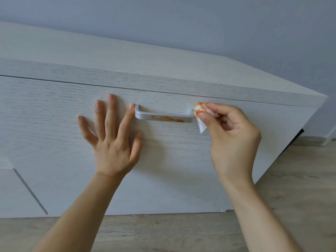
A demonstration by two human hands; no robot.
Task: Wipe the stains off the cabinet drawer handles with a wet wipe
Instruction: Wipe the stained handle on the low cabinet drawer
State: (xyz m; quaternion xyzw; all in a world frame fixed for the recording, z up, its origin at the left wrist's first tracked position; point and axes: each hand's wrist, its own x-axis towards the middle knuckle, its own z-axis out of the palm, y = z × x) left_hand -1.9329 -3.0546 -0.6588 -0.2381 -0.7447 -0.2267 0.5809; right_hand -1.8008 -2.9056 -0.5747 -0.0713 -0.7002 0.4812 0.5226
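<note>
A silver bar handle (pixel 145 115) sits on the white wood-grain drawer front (pixel 172 151). An orange stain (pixel 168 119) smears the right half of its front face. My right hand (pixel 231 137) pinches a white wet wipe (pixel 201 113), blotched orange, against the handle's right end. My left hand (pixel 111 140) lies flat on the drawer front with fingers spread, the index fingertip touching the handle's left end.
The cabinet top (pixel 91 57) runs back to a pale blue wall (pixel 200 20). A second cabinet front (pixel 16 193) adjoins at lower left. Light wooden floor (pixel 298 179) lies below and to the right, with a skirting board (pixel 311 140) past the cabinet's right corner.
</note>
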